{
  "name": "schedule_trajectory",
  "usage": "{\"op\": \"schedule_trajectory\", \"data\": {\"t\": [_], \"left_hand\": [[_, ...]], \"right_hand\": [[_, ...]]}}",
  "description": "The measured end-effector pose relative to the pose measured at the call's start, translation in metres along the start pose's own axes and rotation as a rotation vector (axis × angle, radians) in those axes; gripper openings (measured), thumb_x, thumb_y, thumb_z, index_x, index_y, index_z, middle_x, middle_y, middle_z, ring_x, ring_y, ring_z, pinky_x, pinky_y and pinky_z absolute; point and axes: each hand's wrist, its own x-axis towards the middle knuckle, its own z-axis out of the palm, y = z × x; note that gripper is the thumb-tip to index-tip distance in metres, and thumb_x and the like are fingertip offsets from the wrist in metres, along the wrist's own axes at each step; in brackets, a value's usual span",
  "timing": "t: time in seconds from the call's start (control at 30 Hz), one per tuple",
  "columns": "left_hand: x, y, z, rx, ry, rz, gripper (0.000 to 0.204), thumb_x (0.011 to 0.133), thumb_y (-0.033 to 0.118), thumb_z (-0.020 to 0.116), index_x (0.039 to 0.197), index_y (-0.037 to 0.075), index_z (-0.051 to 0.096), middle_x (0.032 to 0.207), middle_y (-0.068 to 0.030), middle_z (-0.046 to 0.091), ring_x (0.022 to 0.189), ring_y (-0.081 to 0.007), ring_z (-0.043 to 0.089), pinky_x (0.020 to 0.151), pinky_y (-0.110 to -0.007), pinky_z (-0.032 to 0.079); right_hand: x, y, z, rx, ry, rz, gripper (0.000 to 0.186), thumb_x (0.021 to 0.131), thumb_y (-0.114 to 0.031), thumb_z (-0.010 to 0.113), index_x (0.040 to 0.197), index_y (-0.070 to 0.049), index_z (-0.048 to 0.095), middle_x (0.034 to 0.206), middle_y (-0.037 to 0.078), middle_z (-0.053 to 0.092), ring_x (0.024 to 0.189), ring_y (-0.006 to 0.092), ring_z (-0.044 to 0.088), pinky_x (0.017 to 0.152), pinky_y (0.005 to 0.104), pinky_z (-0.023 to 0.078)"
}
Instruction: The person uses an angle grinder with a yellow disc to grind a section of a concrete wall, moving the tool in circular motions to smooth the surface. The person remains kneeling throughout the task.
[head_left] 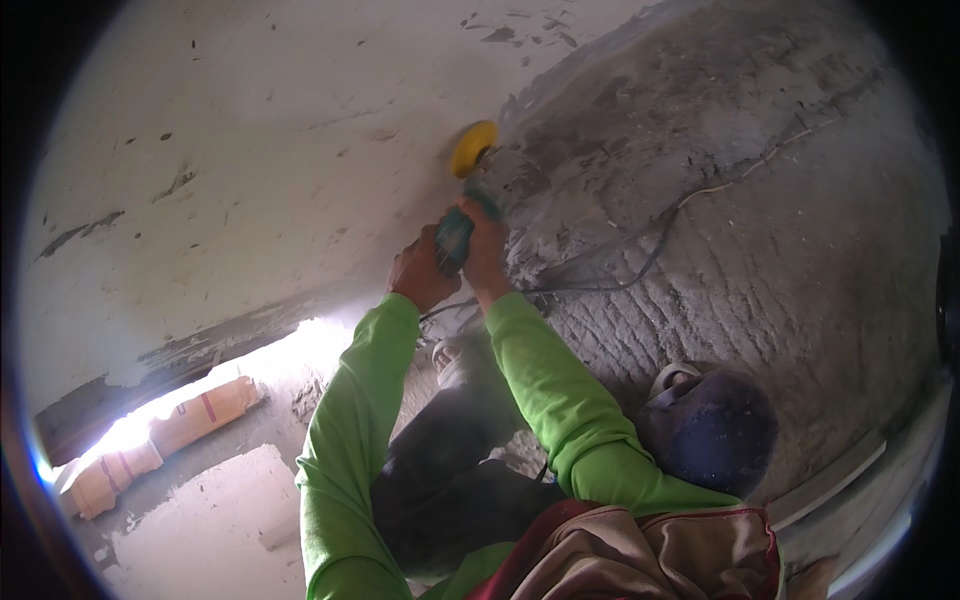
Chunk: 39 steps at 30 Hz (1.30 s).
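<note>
Both of my hands are wrapped round a teal power grinder (pixel 455 240) with a yellow round disc (pixel 474 149) at its far end. My left hand (pixel 425 272) is closed on the rear of its body. Further forward, my right hand (pixel 486 243) grips it near the head. The disc is tilted on edge against or close to the pale, smooth wall surface (pixel 270 160); contact cannot be made out. A dark cord (pixel 600 288) trails from around the tool to the right.
Rough grey ground (pixel 740 260) spreads to the right, with the cord over it. My bent knee (pixel 715 430) and sandalled foot (pixel 450 362) are close below. A tan wrapped roll (pixel 200 418) lies at left beside a bright gap. A pale strip (pixel 830 485) lies lower right.
</note>
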Motion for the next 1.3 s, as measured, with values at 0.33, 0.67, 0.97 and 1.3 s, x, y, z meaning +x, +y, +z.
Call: {"op": "schedule_trajectory", "data": {"t": [0.33,0.67,0.97,1.3], "left_hand": [[0.004,0.002,0.004,-0.044,-0.001,0.003,0.068,0.063,0.020,0.075,0.123,0.009,0.044,0.098,-0.0222,0.067,0.093,-0.0431,0.064,0.081,-0.049,0.051],[0.002,0.003,0.001,-0.043,0.015,0.011,0.073,0.063,0.022,0.076,0.126,0.009,0.043,0.099,-0.0220,0.067,0.094,-0.0424,0.064,0.082,-0.049,0.051],[0.010,0.005,-0.003,-0.018,-0.009,0.038,0.070,0.062,0.021,0.076,0.122,0.007,0.044,0.097,-0.0227,0.067,0.092,-0.0436,0.064,0.081,-0.049,0.051],[-0.003,-0.005,-0.008,-0.024,-0.004,0.000,0.067,0.064,0.019,0.074,0.123,0.007,0.044,0.095,-0.0228,0.067,0.092,-0.0439,0.064,0.080,-0.049,0.051]], "right_hand": [[0.000,-0.009,0.000,0.002,0.017,0.007,0.016,0.083,-0.017,0.067,0.088,-0.002,0.065,0.078,0.007,0.064,0.069,0.0166,0.062,0.065,0.0294,0.051],[0.012,0.003,-0.007,-0.094,-0.002,-0.080,0.016,0.082,-0.016,0.069,0.089,-0.002,0.064,0.081,0.007,0.065,0.071,0.0171,0.063,0.066,0.0299,0.051],[0.006,-0.011,0.007,0.086,0.064,0.013,0.014,0.079,-0.014,0.073,0.083,-0.002,0.066,0.075,0.006,0.064,0.063,0.0176,0.061,0.060,0.0304,0.049],[-0.001,0.007,0.005,0.097,-0.024,0.012,0.014,0.084,-0.015,0.066,0.090,-0.003,0.062,0.078,0.008,0.062,0.070,0.0181,0.063,0.065,0.0313,0.051]]}}
